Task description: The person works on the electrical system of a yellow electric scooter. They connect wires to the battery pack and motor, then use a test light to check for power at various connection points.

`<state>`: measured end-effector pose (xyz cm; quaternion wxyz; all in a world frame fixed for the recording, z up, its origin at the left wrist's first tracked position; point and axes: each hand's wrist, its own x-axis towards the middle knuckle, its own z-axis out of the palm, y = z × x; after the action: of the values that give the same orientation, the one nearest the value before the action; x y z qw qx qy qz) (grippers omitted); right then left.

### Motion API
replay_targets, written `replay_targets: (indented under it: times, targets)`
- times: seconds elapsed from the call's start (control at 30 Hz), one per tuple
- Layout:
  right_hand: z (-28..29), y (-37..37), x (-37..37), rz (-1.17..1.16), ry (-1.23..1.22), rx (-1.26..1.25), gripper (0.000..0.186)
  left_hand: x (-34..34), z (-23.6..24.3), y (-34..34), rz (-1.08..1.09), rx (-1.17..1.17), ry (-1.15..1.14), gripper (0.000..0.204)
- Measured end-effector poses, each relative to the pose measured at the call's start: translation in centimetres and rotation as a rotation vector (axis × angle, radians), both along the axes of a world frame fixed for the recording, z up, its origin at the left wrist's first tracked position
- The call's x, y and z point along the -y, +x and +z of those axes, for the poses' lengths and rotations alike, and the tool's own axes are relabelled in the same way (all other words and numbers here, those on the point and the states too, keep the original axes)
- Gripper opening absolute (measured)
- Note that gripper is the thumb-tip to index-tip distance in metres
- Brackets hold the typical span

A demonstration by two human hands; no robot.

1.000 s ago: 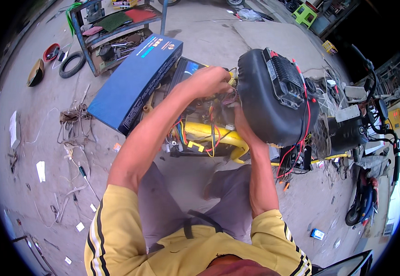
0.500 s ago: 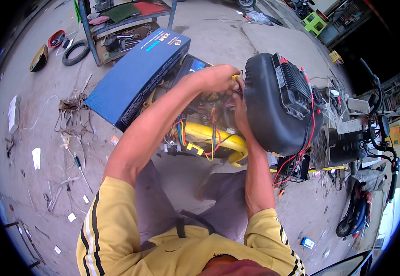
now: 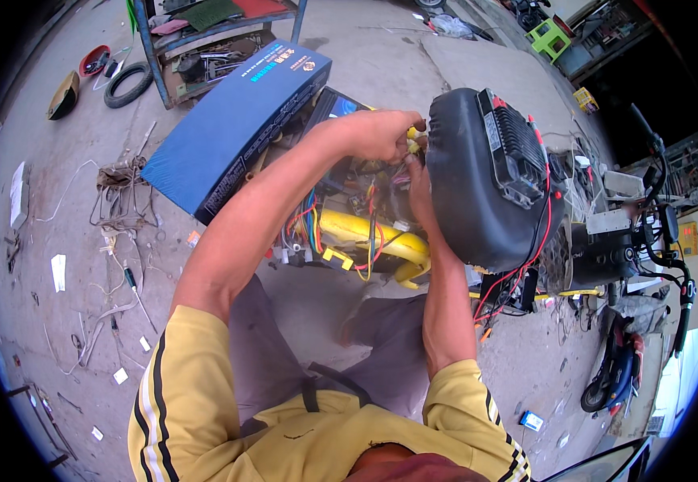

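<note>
My left hand [image 3: 389,135] reaches over the open rear of a scooter and is closed around a small yellow piece [image 3: 415,138], too small to name. My right hand [image 3: 419,178] comes up beside the black seat [image 3: 465,193], its fingertips closed just below the same piece; what exactly they pinch is hidden. Beneath both hands lies a tangle of wires [image 3: 365,185] inside the scooter's yellow tube frame [image 3: 357,229]. A finned black controller [image 3: 514,153] rests on the tipped-up seat, with a red wire [image 3: 543,217] trailing down from it.
A long blue box [image 3: 240,120] lies across the scooter's left end. Behind it stands a metal rack [image 3: 152,56] with tools. Handlebars [image 3: 660,209] stick up at the right. Screwdriver [image 3: 130,279], cords and paper scraps litter the floor at left; a parked scooter [image 3: 612,373] stands lower right.
The view has shifted slightly. My fingers have moved a little at the seat's left edge, where more of the pale yellow piece now shows between my hands.
</note>
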<state>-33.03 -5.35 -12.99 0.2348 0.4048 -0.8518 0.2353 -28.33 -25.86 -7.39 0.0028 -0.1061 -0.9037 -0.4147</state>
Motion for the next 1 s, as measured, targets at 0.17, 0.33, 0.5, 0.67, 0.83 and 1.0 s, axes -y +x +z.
replay_targets:
  times: [0.17,0.33,0.5,0.67,0.83,1.0]
  targets:
    - [0.0,0.0,-0.2,-0.003,0.007,-0.084,0.037,0.0,-0.5,-0.1,0.083,-0.054,-0.011,0.057]
    - [-0.4,-0.4,-0.1,0.009,-0.052,-0.055,0.034,-0.1,-1.0,-0.3,0.134,-0.118,-0.052,0.047]
    - [-0.3,-0.2,0.0,0.005,-0.052,-0.078,0.034,0.1,-1.6,-0.5,0.155,-0.134,-0.057,0.043]
    - [0.6,0.4,0.0,0.012,-0.038,-0.040,0.035,-0.1,-1.2,-0.3,0.162,-0.110,-0.097,0.044]
    - [0.2,0.1,-0.3,0.012,-0.038,-0.107,0.035,-0.2,-1.2,-0.3,0.156,-0.124,-0.085,0.042]
    - [0.5,0.3,-0.2,0.002,-0.008,-0.090,0.038,-0.1,-1.2,-0.3,0.161,-0.114,-0.092,0.040]
